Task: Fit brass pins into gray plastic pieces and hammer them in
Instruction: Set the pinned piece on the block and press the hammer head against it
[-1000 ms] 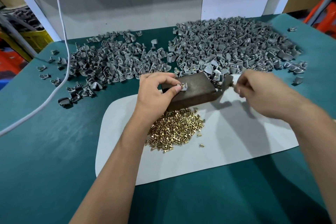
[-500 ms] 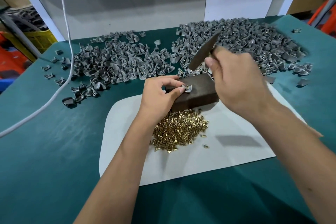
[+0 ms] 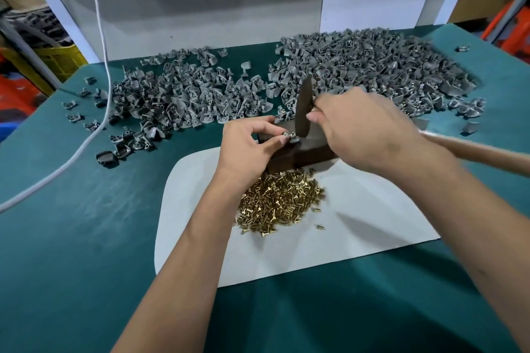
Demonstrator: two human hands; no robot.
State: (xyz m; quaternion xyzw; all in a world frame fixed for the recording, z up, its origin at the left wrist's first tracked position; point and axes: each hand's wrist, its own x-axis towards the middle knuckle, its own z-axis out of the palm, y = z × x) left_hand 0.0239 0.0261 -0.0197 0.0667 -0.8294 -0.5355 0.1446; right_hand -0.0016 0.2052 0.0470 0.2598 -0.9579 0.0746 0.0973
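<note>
Left hand (image 3: 252, 146) pinches 1 gray piece (image 3: 289, 136) on the dark block (image 3: 304, 152) – pin in it unclear. Right hand (image 3: 364, 126) grips the hammer (image 3: 304, 112), its head touching the piece. Brass pins (image 3: 281, 203) heaped on the white mat (image 3: 358, 226) – gray pieces (image 3: 358, 66) piled across the counter (image 3: 71, 238).

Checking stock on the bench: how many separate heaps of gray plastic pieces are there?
2. One heap of gray pieces lies back left on the green table; a larger heap lies back right. Strays sit around both, and hands may hide some.
</note>
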